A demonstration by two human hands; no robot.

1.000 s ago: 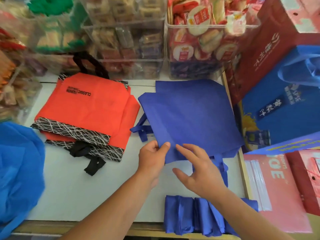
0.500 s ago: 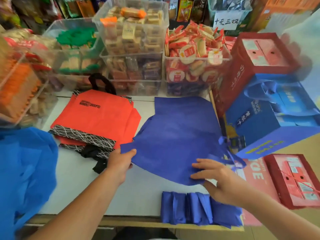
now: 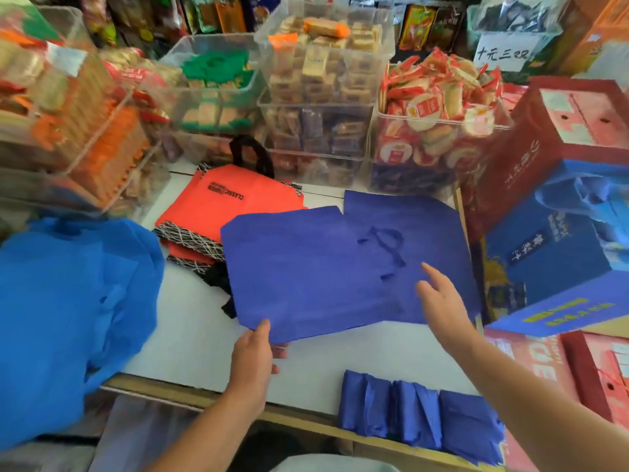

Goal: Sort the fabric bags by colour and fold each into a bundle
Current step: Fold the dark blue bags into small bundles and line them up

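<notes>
A dark blue fabric bag (image 3: 316, 270) lies spread flat across the white table (image 3: 190, 338), its handles showing near its right side. My left hand (image 3: 255, 349) pinches the bag's near left corner, thumb on top. My right hand (image 3: 439, 298) hovers over the bag's near right part with fingers straight. Several folded dark blue bundles (image 3: 418, 420) sit in a row at the table's front edge. A stack of orange bags (image 3: 221, 206) with black handles and patterned trim lies at the back left, partly under the blue bag.
A heap of light blue fabric (image 3: 68, 308) fills the left side. Clear bins of snacks (image 3: 316, 107) line the back. Red and blue gift boxes (image 3: 561, 240) crowd the right edge, with more red boxes (image 3: 592, 373) below them.
The blue bag has been turned and spread out wider to the left over the orange stack. My left hand moved left with its corner, and my right hand lifted off the fabric.
</notes>
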